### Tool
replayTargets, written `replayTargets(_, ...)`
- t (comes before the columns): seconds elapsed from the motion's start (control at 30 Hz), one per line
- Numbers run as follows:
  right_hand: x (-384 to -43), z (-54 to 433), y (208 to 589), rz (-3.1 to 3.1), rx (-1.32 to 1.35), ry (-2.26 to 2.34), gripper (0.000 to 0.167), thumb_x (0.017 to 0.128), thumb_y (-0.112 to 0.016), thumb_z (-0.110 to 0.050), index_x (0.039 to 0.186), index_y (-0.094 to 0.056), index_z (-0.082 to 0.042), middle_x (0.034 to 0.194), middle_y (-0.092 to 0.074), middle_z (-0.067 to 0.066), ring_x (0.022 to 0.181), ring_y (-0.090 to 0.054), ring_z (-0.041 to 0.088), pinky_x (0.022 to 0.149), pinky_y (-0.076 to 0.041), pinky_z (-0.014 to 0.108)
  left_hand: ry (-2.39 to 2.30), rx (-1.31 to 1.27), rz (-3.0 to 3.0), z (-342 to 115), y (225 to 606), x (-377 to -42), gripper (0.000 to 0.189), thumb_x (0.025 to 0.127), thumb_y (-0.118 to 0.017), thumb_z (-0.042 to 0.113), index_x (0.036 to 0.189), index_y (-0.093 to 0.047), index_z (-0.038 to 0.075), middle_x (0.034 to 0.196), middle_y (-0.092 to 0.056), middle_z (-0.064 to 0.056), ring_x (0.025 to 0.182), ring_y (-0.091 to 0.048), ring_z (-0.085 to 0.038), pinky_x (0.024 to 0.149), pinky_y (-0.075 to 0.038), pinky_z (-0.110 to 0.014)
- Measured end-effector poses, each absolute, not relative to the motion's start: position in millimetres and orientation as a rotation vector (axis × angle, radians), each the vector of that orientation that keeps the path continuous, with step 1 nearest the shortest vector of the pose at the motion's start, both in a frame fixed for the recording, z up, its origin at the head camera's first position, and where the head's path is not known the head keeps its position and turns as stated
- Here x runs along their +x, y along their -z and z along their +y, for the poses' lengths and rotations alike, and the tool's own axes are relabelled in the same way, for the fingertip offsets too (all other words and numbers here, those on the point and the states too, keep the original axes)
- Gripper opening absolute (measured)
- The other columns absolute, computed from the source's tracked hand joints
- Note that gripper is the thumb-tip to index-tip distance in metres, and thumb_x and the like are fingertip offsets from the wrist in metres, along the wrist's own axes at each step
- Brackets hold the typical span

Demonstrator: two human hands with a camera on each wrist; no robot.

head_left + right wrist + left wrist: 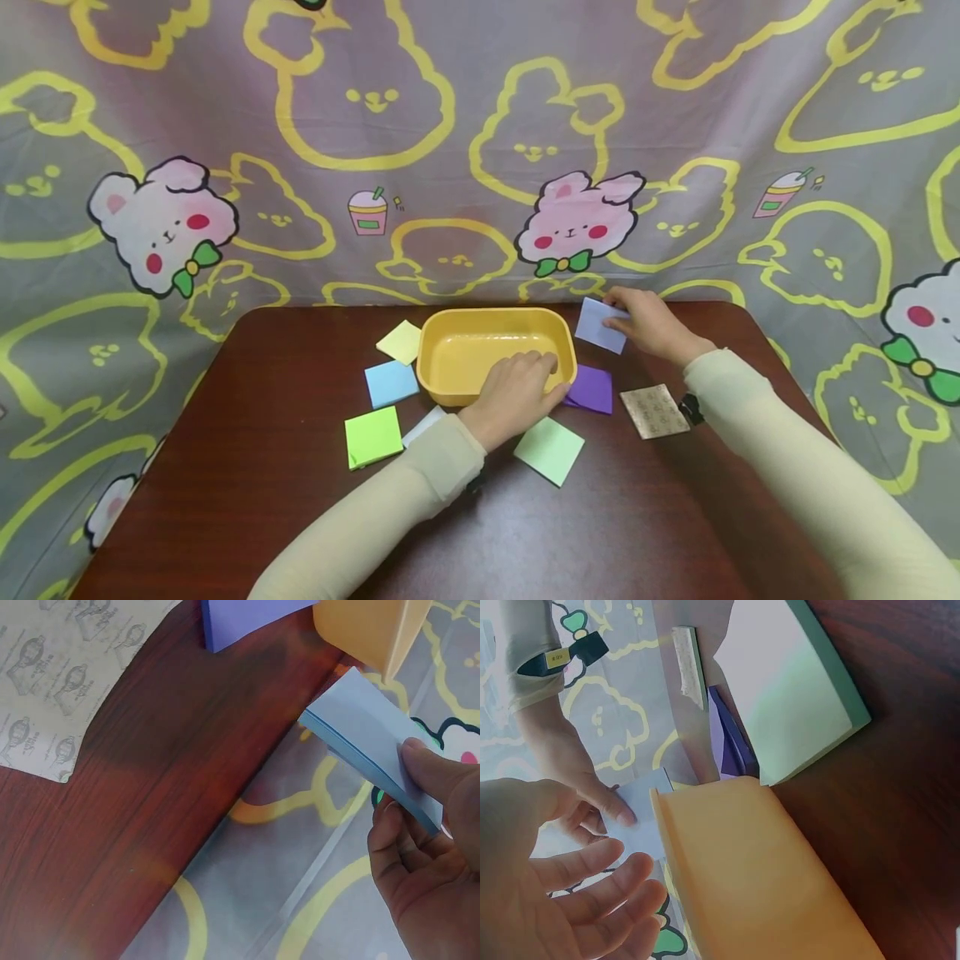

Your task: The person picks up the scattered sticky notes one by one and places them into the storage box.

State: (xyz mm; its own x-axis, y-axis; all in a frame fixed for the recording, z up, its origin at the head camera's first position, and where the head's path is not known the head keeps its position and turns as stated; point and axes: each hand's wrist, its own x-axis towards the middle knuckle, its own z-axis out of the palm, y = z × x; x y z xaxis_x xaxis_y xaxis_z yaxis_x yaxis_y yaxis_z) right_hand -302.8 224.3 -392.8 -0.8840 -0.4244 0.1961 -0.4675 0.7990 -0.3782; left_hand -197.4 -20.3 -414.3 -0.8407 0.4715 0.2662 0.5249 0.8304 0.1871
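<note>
My right hand (651,323) pinches a pale blue sticky note pad (600,325) by its edge, lifted above the table to the right of the yellow plastic box (497,316). In the right wrist view the thumb lies on top of the pad (375,742) and the fingers are below it. My left hand (517,396) hovers over the near right part of the box, its fingers loosely bent and holding nothing, as the left wrist view shows. A purple pad (592,390) lies against the box's right side. Nearer me is a mint green pad (550,451).
Left of the box lie a yellow pad (400,342), a blue pad (392,383) and a lime green pad (373,437). A pale pad (423,425) is partly hidden by my left arm. At right lies a patterned brownish square (655,412). A curtain (450,275) hangs behind the table.
</note>
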Motion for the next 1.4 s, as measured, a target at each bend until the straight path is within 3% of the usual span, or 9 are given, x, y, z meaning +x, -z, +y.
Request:
replayTargets(0.23, -300, 221, 386, -2.882, 0.72, -0.656, 0.021, 0.092, -0.072, -0.008, 0.108, -0.063, 0.001, 0.102, -0.07, 0.02, 0.096, -0.066, 0.034, 0.085, -0.053, 0.053, 0.388, -0.761, -2.83, -22, 410, -199, 0.033, 0.1, -0.058, 0.045, 0.108, -0.065, 0.013, 0.084, -0.063, 0.001, 0.074, -0.059, -0.015, 0.06, -0.045, -0.03)
replayTargets(0.73, -291, 215, 376, -2.83, 0.746, -0.669, 0.021, 0.092, -0.072, -0.007, 0.109, -0.064, 0.001, 0.104, -0.072, 0.02, 0.099, -0.069, 0.037, 0.086, -0.054, 0.053, 0.41, -0.733, -2.844, -24, 408, -200, 0.033, 0.1, -0.059, 0.045, 0.109, -0.065, 0.014, 0.087, -0.064, 0.0, 0.077, -0.061, -0.017, 0.063, -0.047, -0.031)
replayTargets(1.0, -287, 213, 370, -2.82, 0.751, -0.692, 0.017, 0.092, -0.072, -0.007, 0.106, -0.065, -0.001, 0.099, -0.072, 0.017, 0.09, -0.068, 0.032, 0.082, -0.053, 0.05, 0.422, -0.714, -2.844, -26, 407, -201, 0.033, 0.099, -0.06, 0.045, 0.109, -0.065, 0.014, 0.088, -0.066, 0.0, 0.079, -0.064, -0.019, 0.064, -0.049, -0.032)
replayTargets(1.4, -279, 198, 364, -2.794, 0.814, -0.693, 0.02, 0.092, -0.072, -0.006, 0.11, -0.065, 0.0, 0.104, -0.072, 0.017, 0.096, -0.068, 0.032, 0.084, -0.055, 0.05, 0.451, -0.689, -2.832, -32, 406, -203, 0.034, 0.098, -0.061, 0.044, 0.109, -0.067, 0.012, 0.088, -0.067, -0.002, 0.08, -0.065, -0.019, 0.064, -0.051, -0.035)
